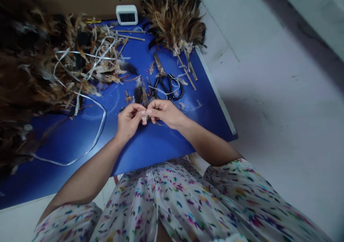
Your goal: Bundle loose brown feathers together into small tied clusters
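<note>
Patterned cloth (pixel 172 199) lies nearest; beyond it, the left hand (pixel 128 123) and right hand (pixel 168 114) together pinch a small feather bunch (pixel 138 92) over the blue table (pixel 161 145). Stick-handled feather clusters (pixel 174 23) look finished, the leftward heap (pixel 27 70) yet unworked

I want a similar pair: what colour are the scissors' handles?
The scissors' handles are black; the head view shows them best.

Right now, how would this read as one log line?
left hand: pinching feather bunch; right hand: pinching same bunch; scissors: on blue table
</note>
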Tool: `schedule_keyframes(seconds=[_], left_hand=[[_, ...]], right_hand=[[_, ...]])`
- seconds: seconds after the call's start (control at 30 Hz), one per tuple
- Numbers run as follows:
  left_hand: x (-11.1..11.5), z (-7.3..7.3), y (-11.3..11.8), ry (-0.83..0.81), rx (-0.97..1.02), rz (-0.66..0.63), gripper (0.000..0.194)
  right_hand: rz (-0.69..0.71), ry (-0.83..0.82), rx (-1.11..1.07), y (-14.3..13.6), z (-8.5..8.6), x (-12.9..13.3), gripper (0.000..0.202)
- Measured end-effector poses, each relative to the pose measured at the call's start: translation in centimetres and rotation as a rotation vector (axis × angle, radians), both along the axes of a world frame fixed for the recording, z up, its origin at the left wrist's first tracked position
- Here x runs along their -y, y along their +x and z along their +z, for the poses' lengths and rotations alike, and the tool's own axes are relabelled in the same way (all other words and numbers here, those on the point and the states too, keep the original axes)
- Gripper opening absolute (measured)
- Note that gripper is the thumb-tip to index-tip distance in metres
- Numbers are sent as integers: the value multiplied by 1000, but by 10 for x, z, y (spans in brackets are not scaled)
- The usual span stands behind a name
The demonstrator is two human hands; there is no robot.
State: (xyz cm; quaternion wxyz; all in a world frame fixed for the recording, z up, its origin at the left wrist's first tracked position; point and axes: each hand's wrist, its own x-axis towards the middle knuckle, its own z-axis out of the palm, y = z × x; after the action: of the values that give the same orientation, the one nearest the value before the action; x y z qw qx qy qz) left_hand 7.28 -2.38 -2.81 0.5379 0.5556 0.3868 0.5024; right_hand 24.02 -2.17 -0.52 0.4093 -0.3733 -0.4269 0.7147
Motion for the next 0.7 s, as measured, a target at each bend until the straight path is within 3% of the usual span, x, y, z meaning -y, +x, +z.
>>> schedule_keyframes(seconds=[0.47,0.7], left_hand=[[2,8,3,-13,-39,18,28],[4,6,5,-8,-78,76,31]], right_hand=[[-41,25,36,1,-1,1,39],[-82,179,152,0,1,2,38]])
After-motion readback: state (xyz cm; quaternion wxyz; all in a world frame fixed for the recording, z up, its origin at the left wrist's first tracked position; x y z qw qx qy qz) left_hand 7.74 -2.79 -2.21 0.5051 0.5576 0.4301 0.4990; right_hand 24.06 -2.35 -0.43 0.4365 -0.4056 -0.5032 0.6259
